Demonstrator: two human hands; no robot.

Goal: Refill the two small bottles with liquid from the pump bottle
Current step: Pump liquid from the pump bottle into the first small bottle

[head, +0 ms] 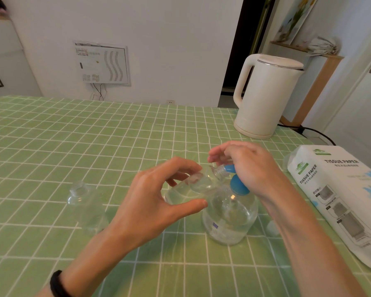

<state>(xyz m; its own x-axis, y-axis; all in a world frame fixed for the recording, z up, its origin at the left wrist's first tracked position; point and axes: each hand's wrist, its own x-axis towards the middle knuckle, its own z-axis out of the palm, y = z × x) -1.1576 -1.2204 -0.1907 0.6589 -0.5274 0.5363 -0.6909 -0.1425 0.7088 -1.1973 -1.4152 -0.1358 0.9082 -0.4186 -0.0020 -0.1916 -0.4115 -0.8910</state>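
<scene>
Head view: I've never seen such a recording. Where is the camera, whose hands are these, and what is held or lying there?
No machine: a camera worn on a person's head looks down at their own bare hands. The left hand holds a small clear plastic bottle tilted, its neck at the blue spout of a round clear pump bottle; the right hand curls over that pump's top. On the green checked tablecloth also sit a second small clear bottle, a white electric kettle and a white tissue paper pack.

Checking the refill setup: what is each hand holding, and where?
Left hand holds a small bottle by its body; right hand curls over the blue pump head.
</scene>
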